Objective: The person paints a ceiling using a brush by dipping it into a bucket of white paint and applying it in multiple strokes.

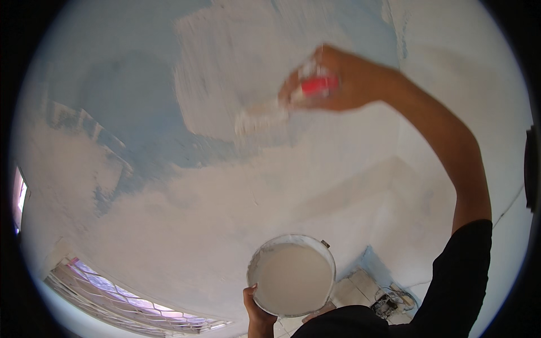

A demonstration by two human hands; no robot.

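Observation:
My right hand (338,79) is raised high and grips a paintbrush (282,104) with a red handle; its white-loaded bristles press against the wall, blurred by motion. The wall (141,101) is pale blue, partly covered with fresh white paint. Low in the view, my left hand (256,307) holds a round bucket (259,262) of white paint by its rim, fingers curled over the edge. The bucket sits well below the brush.
A barred window (129,301) shows at the lower left and a narrow opening (20,197) at the far left. Cables and a small dark device (389,304) lie on tiled floor at the lower right. A wall corner (406,34) runs along the right.

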